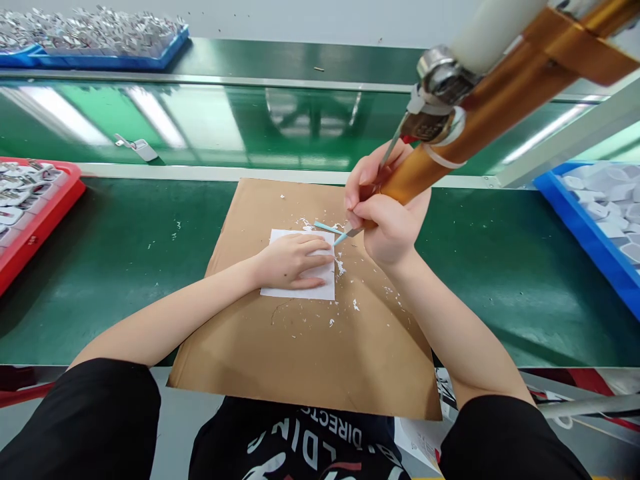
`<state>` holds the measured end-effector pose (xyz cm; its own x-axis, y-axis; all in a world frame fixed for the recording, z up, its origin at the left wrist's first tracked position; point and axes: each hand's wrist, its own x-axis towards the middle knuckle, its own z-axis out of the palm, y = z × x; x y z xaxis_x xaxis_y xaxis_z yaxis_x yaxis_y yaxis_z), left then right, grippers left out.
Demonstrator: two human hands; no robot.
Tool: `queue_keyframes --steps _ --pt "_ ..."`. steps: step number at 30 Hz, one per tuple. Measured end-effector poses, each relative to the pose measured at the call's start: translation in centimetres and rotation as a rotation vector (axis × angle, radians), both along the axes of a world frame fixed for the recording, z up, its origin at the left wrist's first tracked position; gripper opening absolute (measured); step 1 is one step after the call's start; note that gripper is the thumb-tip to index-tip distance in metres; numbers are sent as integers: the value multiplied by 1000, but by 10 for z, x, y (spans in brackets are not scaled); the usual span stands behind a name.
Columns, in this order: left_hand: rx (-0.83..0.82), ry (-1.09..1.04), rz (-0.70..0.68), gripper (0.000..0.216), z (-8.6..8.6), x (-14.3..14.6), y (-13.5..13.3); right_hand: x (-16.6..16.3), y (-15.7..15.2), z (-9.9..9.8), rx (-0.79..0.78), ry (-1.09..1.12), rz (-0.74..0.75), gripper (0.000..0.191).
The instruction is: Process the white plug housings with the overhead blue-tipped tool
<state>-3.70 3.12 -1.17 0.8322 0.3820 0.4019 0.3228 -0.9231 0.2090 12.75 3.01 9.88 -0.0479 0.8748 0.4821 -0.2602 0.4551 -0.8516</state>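
Observation:
My left hand lies flat with its fingers stretched over a square white sheet, pressing it against a brown cardboard sheet. In my right hand is a copper-coloured cylindrical tool, tilted up to the right, with a lever along its side and a white hose clamped at the back. A thin flat blade points out below my fingers. Its tip meets a light blue strip at the sheet's right edge. A second blue strip lies just above.
White scraps are scattered over the cardboard. A red tray of metal-and-white parts stands left, a blue tray of white pieces right. Another blue tray sits on the upper shelf. One loose part lies behind the rail.

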Motion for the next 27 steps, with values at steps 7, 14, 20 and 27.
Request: queue_keyframes --steps 7,14,20,27 --pt "-42 21 -29 45 1 -1 2 0 0 -1 0 -31 -9 18" --pt "-67 80 -48 48 3 -2 3 1 0 -3 -6 -29 19 18" --pt "-55 104 -24 51 3 -3 2 2 1 -3 -22 -58 2 18" --pt "-10 123 -67 53 1 0 -4 0 0 -3 24 25 51 20"
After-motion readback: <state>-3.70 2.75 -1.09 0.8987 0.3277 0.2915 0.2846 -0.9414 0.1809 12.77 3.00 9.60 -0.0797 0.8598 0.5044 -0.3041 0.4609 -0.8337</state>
